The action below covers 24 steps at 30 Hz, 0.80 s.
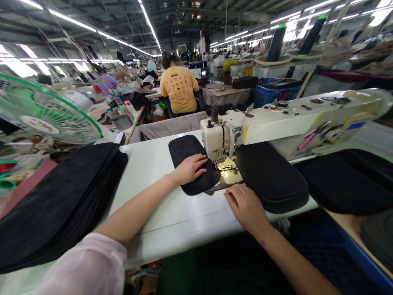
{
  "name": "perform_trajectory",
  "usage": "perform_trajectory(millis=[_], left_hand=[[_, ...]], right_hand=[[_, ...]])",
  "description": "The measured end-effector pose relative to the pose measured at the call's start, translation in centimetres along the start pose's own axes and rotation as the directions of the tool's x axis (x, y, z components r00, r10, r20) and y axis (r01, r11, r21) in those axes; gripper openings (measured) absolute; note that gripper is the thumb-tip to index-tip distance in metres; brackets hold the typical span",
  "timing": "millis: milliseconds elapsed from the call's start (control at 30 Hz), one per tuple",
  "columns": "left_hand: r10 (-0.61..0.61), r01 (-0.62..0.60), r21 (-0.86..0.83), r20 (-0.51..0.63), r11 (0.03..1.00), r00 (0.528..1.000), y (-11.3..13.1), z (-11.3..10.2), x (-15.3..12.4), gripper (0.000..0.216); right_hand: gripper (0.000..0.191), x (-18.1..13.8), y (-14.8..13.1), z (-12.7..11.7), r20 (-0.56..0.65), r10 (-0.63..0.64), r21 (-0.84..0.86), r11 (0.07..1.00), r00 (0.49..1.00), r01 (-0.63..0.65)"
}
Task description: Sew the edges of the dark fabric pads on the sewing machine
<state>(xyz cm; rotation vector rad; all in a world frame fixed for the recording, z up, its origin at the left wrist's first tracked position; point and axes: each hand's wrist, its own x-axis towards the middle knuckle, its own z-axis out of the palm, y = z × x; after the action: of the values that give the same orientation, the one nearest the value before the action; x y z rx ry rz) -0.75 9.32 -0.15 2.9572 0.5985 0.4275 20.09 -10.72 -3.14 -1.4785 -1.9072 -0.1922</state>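
A black, round-cornered fabric panel (184, 151) lies on the white sewing table, its right edge beside the needle area of a sewing machine (215, 139). Flat on this panel rests my left hand (190, 169), fingers stretched out. My right hand (245, 205) is at the front of the brass-coloured machine plate (230, 176), its fingers curled together. What they hold, if anything, is hidden. Just right of the needle area, a stack of similar black panels (272, 176) sits under the machine arm, close to my right hand.
A tall pile of black pieces (61, 196) covers the table's left end, with a green-rimmed fan (46, 114) behind it. More black panels (346, 180) lie at the right. A person in a yellow shirt (179, 88) sits ahead. Thread cones (276, 43) stand behind the machine.
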Motion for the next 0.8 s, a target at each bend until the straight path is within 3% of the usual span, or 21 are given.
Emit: perform_trajectory(millis=[133,300,600,800], left_hand=[[0.215,-0.212,-0.109,0.02,0.971,0.976,2.7,-0.3,-0.6,0.038],[0.354,-0.339,-0.176,0.059,0.924,0.933,3.8,-1.1,-0.5,0.039],[0.47,-0.427,-0.233,0.175,0.874,0.865,1.7,-1.5,0.0,0.043],[0.494,-0.383,-0.392,0.236,0.837,0.837,-0.1,-1.9,0.7,0.043]], right_hand=[[0.021,0.0,0.1,0.4,-0.007,0.028,0.019,0.999,1.0,-0.028],[0.022,0.0,-0.1,0.4,0.002,0.03,0.001,1.0,1.0,-0.03],[0.021,-0.1,-0.2,0.3,-0.014,0.034,0.022,0.999,0.999,-0.033],[0.021,-0.2,-0.2,0.2,0.002,0.051,0.044,0.998,0.999,-0.051]])
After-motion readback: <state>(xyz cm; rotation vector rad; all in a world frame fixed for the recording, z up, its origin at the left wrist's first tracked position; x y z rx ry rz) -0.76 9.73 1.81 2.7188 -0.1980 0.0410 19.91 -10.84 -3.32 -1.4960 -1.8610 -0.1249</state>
